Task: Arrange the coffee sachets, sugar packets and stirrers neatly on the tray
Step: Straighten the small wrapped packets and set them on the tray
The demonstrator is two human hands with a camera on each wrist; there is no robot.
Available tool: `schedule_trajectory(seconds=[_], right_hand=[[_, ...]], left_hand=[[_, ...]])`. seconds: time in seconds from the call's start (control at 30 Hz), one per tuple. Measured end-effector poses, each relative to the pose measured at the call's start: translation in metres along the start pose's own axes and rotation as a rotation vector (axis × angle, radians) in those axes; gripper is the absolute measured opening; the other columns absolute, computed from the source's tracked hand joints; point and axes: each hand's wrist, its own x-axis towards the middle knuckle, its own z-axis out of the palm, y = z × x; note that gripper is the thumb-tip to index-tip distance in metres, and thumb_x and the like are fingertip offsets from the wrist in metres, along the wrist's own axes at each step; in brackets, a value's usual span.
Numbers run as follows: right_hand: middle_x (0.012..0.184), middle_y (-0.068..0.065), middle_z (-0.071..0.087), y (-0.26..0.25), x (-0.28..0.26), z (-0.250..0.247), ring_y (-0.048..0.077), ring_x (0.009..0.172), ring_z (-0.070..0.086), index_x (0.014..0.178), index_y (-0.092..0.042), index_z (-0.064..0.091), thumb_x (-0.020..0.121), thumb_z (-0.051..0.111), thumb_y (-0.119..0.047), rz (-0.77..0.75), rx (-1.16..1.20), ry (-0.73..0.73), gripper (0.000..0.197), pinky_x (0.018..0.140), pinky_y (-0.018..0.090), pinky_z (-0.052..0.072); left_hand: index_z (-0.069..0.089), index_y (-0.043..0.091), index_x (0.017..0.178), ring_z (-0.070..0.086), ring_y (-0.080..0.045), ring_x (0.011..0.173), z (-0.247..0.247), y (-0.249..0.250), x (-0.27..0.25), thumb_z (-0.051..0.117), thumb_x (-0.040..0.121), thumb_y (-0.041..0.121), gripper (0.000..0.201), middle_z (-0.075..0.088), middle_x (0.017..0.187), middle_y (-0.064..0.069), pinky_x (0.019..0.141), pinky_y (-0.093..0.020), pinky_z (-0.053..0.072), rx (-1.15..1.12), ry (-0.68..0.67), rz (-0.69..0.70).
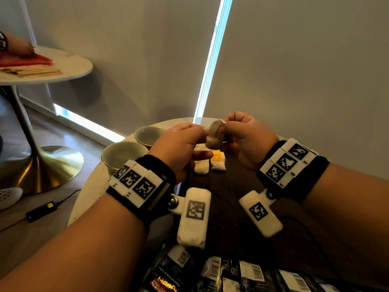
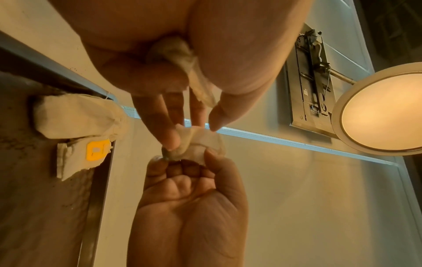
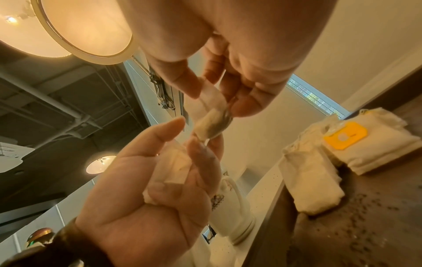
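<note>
Both hands are raised above the dark wooden tray [image 1: 231,186], working one small pale tea bag [image 1: 214,135] between them. The left hand [image 1: 179,148] pinches its lower end with thumb and fingertips, with more of the soft white paper tucked against its palm; the right hand [image 1: 246,140] pinches the upper end, its other fingers curled in. On the tray beyond the hands lie two more folded white tea bags [image 1: 201,167], side by side and touching, one bearing a yellow tag [image 1: 217,156]. Black coffee sachets [image 1: 231,275] lie crowded at the tray's near edge. Two empty cups [image 1: 122,154] stand on the table [image 1: 84,203] left of the tray.
</note>
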Motion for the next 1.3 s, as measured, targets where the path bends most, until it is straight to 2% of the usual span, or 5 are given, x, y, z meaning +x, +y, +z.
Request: schedule_trajectory(seconds=[0.5, 0.83, 0.93, 1.13, 1.3], right_hand=[[0.075, 0.004, 0.066, -0.001, -0.01, 0.002, 0.014, 0.058, 0.063, 0.089, -0.012, 0.061, 0.092, 0.058, -0.001, 0.004, -0.005, 0.003, 0.012, 0.052, 0.028, 0.042], [0.078, 0.007, 0.07, 0.003, -0.008, -0.003, 0.02, 0.068, 0.065, 0.092, -0.012, 0.067, 0.092, 0.065, -0.014, -0.008, -0.031, 0.045, 0.003, 0.054, 0.027, 0.048], [0.085, 0.006, 0.07, 0.005, -0.007, -0.008, 0.017, 0.069, 0.066, 0.105, -0.012, 0.067, 0.085, 0.071, -0.022, 0.03, -0.024, -0.055, 0.023, 0.054, 0.026, 0.047], [0.086, 0.012, 0.073, 0.013, -0.003, -0.012, 0.026, 0.076, 0.067, 0.089, -0.013, 0.07, 0.084, 0.071, -0.007, 0.025, -0.118, -0.057, 0.007, 0.062, 0.035, 0.048], [0.078, 0.01, 0.073, 0.016, 0.002, -0.019, 0.021, 0.065, 0.066, 0.089, -0.01, 0.068, 0.09, 0.066, -0.005, 0.126, -0.192, 0.02, 0.006, 0.061, 0.035, 0.046]], left_hand=[[0.07, 0.015, 0.103, 0.06, -0.013, 0.064, -0.003, -0.007, 0.007, 0.068, 0.093, 0.024, 0.013, 0.072, 0.095, -0.007, 0.043, -0.02, 0.037, 0.101, 0.028, 0.052], [0.07, 0.016, 0.099, 0.057, -0.013, 0.064, -0.001, -0.008, 0.006, 0.069, 0.093, 0.025, 0.011, 0.069, 0.085, -0.001, 0.043, -0.019, 0.039, 0.119, 0.033, 0.046], [0.069, 0.015, 0.103, 0.056, -0.012, 0.061, -0.002, -0.006, 0.006, 0.068, 0.094, 0.023, 0.013, 0.07, 0.09, -0.004, 0.041, -0.019, 0.037, 0.101, 0.033, 0.061], [0.068, 0.016, 0.103, 0.052, -0.013, 0.063, -0.003, -0.005, 0.006, 0.065, 0.095, 0.022, 0.011, 0.067, 0.094, -0.006, 0.04, -0.019, 0.035, 0.084, 0.031, 0.057], [0.06, 0.015, 0.099, 0.036, -0.007, 0.05, -0.001, 0.0, 0.007, 0.061, 0.098, 0.027, 0.012, 0.045, 0.071, 0.003, 0.039, -0.018, 0.027, -0.087, 0.084, 0.048]])
